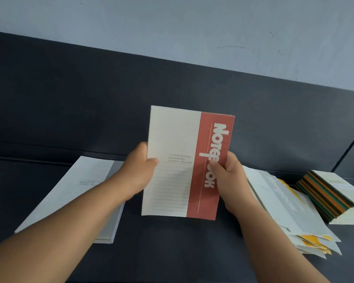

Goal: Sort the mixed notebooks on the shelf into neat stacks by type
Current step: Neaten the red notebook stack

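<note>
Between the thumbs and curled fingers of the left hand point(140, 170) and right hand point(231, 180), a red notebook point(184, 170) sits pinched mid-sort, seemingly needing a matching stack next.

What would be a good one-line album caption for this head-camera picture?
Both hands, left and right, hold up a red-and-white notebook between the unsorted piles.

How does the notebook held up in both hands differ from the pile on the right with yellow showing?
The red-banded notebook is a single book, held off the dark surface by the left hand and right hand; the messy pile is many books lying fanned and askew. The held one's band is red; the pile shows yellow and grey. Both have pale covers.
</note>
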The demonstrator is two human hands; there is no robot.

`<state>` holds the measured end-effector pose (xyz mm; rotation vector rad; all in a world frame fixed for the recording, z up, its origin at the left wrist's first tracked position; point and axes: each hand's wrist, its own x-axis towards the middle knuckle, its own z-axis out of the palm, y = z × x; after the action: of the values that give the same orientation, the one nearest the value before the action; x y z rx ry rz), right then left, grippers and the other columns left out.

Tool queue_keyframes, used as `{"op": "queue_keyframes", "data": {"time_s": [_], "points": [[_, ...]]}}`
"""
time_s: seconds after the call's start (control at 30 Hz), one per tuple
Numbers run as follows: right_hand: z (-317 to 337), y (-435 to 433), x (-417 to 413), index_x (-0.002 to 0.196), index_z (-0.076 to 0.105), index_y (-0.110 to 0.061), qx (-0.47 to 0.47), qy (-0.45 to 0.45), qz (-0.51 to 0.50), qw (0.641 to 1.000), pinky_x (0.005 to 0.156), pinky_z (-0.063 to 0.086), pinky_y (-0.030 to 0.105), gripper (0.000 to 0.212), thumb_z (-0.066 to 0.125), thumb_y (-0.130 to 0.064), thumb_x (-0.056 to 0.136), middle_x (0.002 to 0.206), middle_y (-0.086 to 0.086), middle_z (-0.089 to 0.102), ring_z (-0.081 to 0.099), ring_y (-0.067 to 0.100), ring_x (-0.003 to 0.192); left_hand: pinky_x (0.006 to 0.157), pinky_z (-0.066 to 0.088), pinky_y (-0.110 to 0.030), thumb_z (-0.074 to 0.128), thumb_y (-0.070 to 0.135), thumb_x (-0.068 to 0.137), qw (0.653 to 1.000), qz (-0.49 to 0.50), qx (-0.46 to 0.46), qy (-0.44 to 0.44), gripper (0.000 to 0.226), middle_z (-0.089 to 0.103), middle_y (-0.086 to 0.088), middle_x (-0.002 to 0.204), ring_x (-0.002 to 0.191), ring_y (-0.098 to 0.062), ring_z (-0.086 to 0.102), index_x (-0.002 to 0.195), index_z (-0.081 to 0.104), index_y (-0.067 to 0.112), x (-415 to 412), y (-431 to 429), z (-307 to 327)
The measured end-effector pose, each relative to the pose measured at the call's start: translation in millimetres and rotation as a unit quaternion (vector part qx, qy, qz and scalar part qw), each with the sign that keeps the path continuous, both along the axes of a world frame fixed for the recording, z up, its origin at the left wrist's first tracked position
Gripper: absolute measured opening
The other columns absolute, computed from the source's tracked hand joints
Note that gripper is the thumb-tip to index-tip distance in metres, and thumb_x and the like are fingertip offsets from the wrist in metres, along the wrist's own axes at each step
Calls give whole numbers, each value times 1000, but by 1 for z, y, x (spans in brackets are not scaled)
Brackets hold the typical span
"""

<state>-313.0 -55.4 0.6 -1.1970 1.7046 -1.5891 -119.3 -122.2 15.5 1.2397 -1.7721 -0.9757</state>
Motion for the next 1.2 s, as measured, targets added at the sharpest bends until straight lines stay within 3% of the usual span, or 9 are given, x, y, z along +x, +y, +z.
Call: {"op": "queue_keyframes", "data": {"time_s": [0.1, 0.33, 0.47, 0.63, 0.77, 0.93, 1.07, 1.13, 1.2], "points": [[20, -6, 7, 103, 61, -15, 5, 6, 10, 1000, 79, 60, 50, 9, 55, -19, 97, 99, 4, 74, 73, 24, 90, 70, 48, -24, 49, 12, 92, 1000, 12, -19, 1, 18, 62, 9, 101, 90, -6, 59, 108, 53, 20, 16, -4, 24], [23, -37, 69, 103, 61, -11, 93, -73, 75, 990, 64, 61, 34, 13, 61, -22, 96, 95, 4, 75, 75, 19, 80, 87, 55, -43, 57, 12, 90, 997, 55, 49, -10, 16, 72, 0, 98, 92, -21, 68, 103, 65, 16, 86, -29, 38], [2, -61, 109, 103, 62, -12, 154, -88, 96, 979, 74, 61, 39, 12, 62, -22, 95, 97, 5, 75, 74, 22, 85, 74, 54, -34, 58, 10, 91, 991, 88, 95, -28, 13, 71, -4, 97, 89, -22, 67, 101, 66, 12, 125, -43, 21], [-18, -80, 145, 102, 64, -10, 211, -95, 103, 967, 64, 58, 32, 13, 62, -21, 95, 92, 4, 76, 74, 20, 80, 75, 54, -36, 58, 10, 91, 985, 104, 124, -65, 13, 70, -8, 98, 89, -25, 66, 101, 65, 6, 158, -57, 5], [-27, -90, 164, 98, 64, -12, 236, -72, 91, 965, 56, 53, 26, 11, 61, -22, 95, 91, 2, 75, 73, 18, 77, 69, 51, -32, 58, 9, 90, 982, 107, 140, -75, 14, 69, -13, 98, 89, -28, 67, 101, 64, 3, 174, -68, -10], [-37, -97, 177, 88, 66, -13, 255, -23, 75, 964, 50, 51, 23, 11, 60, -19, 94, 86, 2, 75, 71, 15, 70, 72, 52, -36, 58, 12, 83, 975, 117, 156, -107, 26, 70, -19, 102, 82, -25, 65, 104, 63, -2, 187, -86, -31], [-49, -102, 183, 88, 71, -4, 269, 34, 35, 962, 76, 62, 42, 16, 63, -18, 89, 86, 8, 76, 74, 26, 80, 62, 46, -32, 55, 12, 80, 971, 111, 158, -138, 26, 70, -17, 99, 74, -25, 61, 100, 63, -2, 189, -92, -49], [-54, -104, 183, 91, 71, -2, 282, 86, 25, 955, 78, 60, 42, 23, 65, -23, 87, 84, 7, 76, 74, 25, 79, 58, 42, -29, 54, 13, 81, 968, 108, 152, -167, 19, 68, -16, 92, 67, -22, 56, 92, 62, 0, 190, -93, -57], [-57, -103, 182, 90, 72, -8, 291, 135, 19, 947, 76, 60, 37, 25, 65, -32, 87, 81, 1, 76, 73, 18, 75, 60, 47, -31, 54, 15, 84, 963, 110, 134, -204, 18, 65, -10, 97, 73, -22, 59, 95, 61, 3, 190, -94, -59]]}}
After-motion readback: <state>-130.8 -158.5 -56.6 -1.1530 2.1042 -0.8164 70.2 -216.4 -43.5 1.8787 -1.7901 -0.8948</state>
